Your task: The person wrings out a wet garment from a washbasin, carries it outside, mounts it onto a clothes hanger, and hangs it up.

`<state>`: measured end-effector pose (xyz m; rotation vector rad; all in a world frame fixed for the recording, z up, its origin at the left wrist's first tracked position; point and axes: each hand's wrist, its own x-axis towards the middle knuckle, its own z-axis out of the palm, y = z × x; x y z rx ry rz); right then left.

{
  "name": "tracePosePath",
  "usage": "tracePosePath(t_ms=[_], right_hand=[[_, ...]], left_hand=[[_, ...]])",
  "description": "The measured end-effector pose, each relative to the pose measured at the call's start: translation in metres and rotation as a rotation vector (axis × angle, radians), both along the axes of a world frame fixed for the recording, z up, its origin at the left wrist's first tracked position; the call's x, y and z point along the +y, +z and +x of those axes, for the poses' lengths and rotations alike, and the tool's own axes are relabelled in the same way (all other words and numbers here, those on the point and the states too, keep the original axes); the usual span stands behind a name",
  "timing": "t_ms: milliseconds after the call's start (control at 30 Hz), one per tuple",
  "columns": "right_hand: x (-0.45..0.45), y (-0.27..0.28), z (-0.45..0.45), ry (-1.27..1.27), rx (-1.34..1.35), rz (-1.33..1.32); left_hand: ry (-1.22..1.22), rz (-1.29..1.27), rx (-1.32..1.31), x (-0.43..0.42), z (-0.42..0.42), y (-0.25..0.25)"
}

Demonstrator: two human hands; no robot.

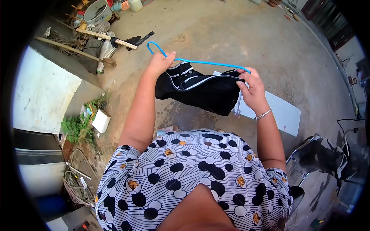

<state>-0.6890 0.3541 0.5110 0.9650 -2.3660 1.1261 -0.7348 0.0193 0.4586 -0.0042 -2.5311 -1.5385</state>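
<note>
A thin blue clothes hanger (210, 62) stretches between my two hands, its hook looping up at the left end. My left hand (160, 63) is closed around the hanger near the hook, with a corner of a black garment (208, 94) hanging just below it. The garment has white trim along its edge and what looks like a button; its exact kind is unclear. At the other end, my right hand (252, 88) pinches the garment's edge together with the hanger's end. The cloth sags between both hands, in front of my body.
Behind the garment, a long whitish board-like surface (279, 113) sits low. Wooden-handled tools (69, 48) and a white bucket (98, 12) are at the upper left. Green plants (75, 129) grow at left; a black, metal-framed chair-like object (314, 154) stands at right.
</note>
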Motion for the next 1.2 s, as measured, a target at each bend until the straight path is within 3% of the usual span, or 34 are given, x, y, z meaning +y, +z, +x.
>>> tracePosePath(t_ms=[100, 233, 300, 433, 567, 733, 833, 900, 967, 1033, 1100, 1200], right_hand=[[0.009, -0.004, 0.001, -0.019, 0.004, -0.023], [0.018, -0.012, -0.003, -0.091, -0.223, -0.157], [0.020, -0.014, -0.005, -0.083, -0.205, -0.231], [0.018, -0.004, -0.003, -0.086, -0.212, -0.214], [0.018, 0.006, 0.001, -0.074, -0.238, -0.149], [0.007, 0.008, 0.001, 0.012, -0.087, -0.084], [0.005, 0.009, -0.012, 0.000, -0.255, -0.008], [-0.002, 0.008, -0.017, -0.034, -0.301, 0.012], [-0.008, -0.006, -0.026, 0.020, -0.170, 0.075], [-0.023, -0.016, -0.024, 0.080, -0.287, -0.055], [-0.047, -0.018, -0.009, 0.233, -0.204, 0.161], [-0.060, -0.035, -0.008, 0.176, -0.268, 0.105]], left_hand=[[0.019, -0.022, -0.076, 0.003, 0.002, 0.015], [-0.067, -0.147, -0.168, -0.009, 0.000, 0.047], [-0.175, -0.311, -0.266, -0.011, -0.002, 0.056], [-0.184, -0.518, -0.351, -0.011, -0.002, 0.056], [-0.155, -0.529, -0.400, -0.010, 0.004, 0.057], [-0.213, -0.679, -0.505, -0.005, 0.011, 0.044], [-0.215, -0.752, -0.562, 0.003, 0.013, 0.039], [-0.213, -0.773, -0.561, 0.007, 0.012, 0.035], [-0.210, -0.797, -0.560, 0.015, 0.015, 0.030], [-0.190, -0.817, -0.344, 0.029, 0.022, 0.022], [-0.255, -0.855, -0.370, 0.041, 0.018, 0.020], [-0.299, -0.919, -0.341, 0.050, 0.001, 0.036]])
